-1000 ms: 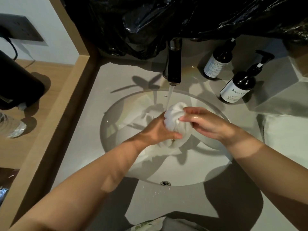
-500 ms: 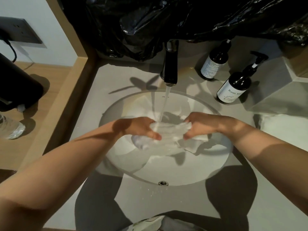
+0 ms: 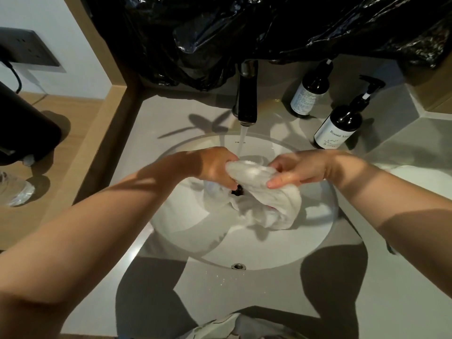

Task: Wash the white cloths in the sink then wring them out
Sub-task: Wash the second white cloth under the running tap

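Note:
A wet white cloth [image 3: 266,199] hangs over the round white sink [image 3: 305,245], stretched between both hands under the running water. My left hand [image 3: 215,165] grips its left end with curled fingers. My right hand [image 3: 298,171] holds the right end, thumb under and fingers over the fabric. The rest of the cloth sags down to the right into the basin. The black faucet [image 3: 245,99] pours a stream onto the cloth between my hands. The dark drain [image 3: 236,190] shows just below the cloth.
Two dark pump bottles [image 3: 340,126] [image 3: 310,94] stand on the grey counter at the back right. Black plastic sheeting [image 3: 244,28] hangs above the faucet. A wooden ledge [image 3: 93,152] borders the left side, with a black appliance [image 3: 22,128] on the shelf beyond.
The cloth was bunched in a ball under the tap; my hands pulled apart and spread it, and now its lower part droops to the right into the basin.

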`<state>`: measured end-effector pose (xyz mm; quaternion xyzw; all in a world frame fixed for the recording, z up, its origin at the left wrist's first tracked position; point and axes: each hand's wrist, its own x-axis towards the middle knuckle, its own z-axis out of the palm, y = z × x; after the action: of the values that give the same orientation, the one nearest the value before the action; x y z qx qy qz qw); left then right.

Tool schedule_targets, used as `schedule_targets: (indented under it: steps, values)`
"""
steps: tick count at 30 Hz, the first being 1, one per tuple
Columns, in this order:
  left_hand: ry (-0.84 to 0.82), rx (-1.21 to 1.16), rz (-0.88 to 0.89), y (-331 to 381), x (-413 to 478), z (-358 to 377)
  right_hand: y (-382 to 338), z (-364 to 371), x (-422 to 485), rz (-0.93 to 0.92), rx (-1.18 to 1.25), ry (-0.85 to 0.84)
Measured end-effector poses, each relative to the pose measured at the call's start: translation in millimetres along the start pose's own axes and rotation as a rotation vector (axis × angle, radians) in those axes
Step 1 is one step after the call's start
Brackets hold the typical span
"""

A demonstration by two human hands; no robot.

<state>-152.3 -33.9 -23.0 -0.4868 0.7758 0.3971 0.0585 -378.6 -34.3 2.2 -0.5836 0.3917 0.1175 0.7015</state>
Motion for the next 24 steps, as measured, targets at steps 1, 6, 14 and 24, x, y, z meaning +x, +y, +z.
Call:
schedule_targets:
  steps: [1,6,14,24]
  values:
    - [0.035,0.012,0.009,-2.7,-0.3,-1.2,-2.5,4.1,-0.6,-0.056,-0.007,0.149]
    - [0.246,-0.387,0.097,-15.5,-12.6,22.8,-20.1,20.6,-4.6,-0.336,0.339,0.503]
    - [0.571,-0.767,0.095,27.9,10.7,108.1,-48.8,56.3,7.1,-0.644,0.671,0.535]
    - [0.340,-0.258,-0.054,-11.4,8.9,62.8,9.7,19.7,-8.5,-0.328,0.874,0.704]
